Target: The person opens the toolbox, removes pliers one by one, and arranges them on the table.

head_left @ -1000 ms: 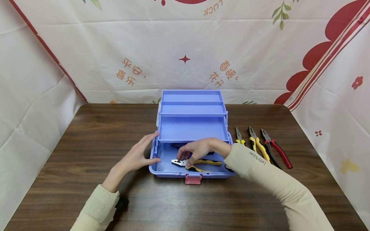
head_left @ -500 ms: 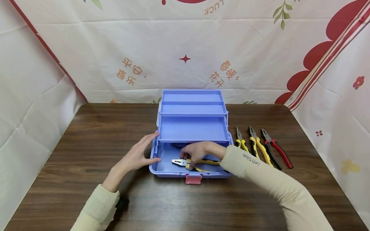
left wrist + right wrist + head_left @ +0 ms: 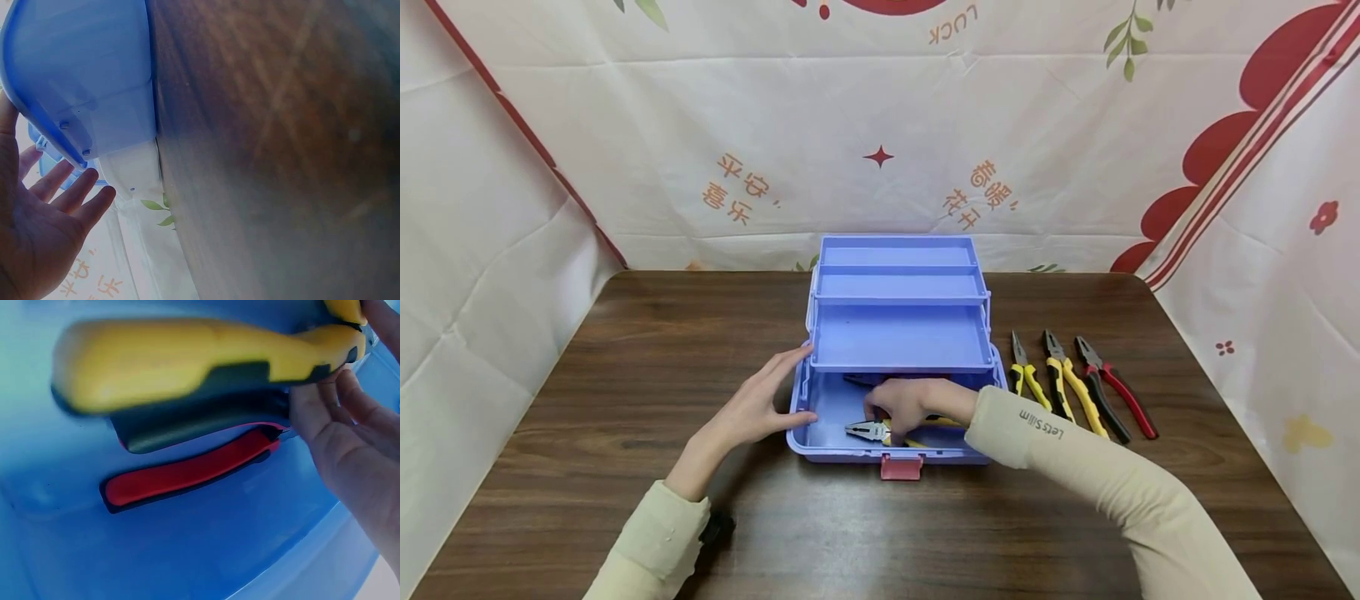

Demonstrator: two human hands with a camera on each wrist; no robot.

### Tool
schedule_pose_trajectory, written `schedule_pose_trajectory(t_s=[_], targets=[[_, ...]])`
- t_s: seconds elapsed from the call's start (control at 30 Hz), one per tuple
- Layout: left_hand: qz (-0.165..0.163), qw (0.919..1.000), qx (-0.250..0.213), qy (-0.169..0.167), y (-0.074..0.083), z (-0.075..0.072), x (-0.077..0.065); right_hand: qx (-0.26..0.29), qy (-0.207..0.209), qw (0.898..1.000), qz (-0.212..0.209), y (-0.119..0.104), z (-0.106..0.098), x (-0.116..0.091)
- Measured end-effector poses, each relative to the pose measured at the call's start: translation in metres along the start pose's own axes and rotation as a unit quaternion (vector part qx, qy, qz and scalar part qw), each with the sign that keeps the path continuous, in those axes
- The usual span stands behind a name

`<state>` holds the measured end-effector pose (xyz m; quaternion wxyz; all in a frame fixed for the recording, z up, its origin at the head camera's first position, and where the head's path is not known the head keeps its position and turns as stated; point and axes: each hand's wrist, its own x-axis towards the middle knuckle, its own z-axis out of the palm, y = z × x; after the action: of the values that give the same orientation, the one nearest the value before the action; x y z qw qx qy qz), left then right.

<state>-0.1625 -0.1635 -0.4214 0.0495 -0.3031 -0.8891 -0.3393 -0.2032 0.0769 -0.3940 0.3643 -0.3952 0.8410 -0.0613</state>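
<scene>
An unfolded blue toolbox (image 3: 842, 456) stands on the table, its stepped trays raised at the back. My left hand (image 3: 752, 408) rests at its left rim, with the thumb over the edge and the fingers spread, also seen in the left wrist view. Inside the bottom, my right hand (image 3: 906, 407) pinches combination pliers with yellow-and-black handles (image 3: 162, 362) near the pivot. Their metal head (image 3: 868, 430) points left; the hand partly hides the handles. Behind them lie other pliers (image 3: 855, 380) with red-and-black handles (image 3: 187, 475), largely hidden by hand and tray.
On the table right of the box lie yellow long-nose pliers (image 3: 1026, 371), yellow-and-black pliers (image 3: 1072, 383) and red-and-black pliers (image 3: 1108, 387). A pink latch (image 3: 901, 468) hangs at the box front. A printed white cloth (image 3: 880, 100) backs the table.
My right hand has shifted slightly left and toward the front of the box, around the yellow-and-black pliers, which stay in about the same place. My left hand has not moved.
</scene>
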Motion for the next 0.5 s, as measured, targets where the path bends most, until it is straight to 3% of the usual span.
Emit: schedule_pose_trajectory(t_s=[0.5], targets=[[-0.012,0.9999,0.002,-0.004,0.0,0.001,0.0,0.122,-0.051,0.991,-0.018,0.015,-0.003,0.002]])
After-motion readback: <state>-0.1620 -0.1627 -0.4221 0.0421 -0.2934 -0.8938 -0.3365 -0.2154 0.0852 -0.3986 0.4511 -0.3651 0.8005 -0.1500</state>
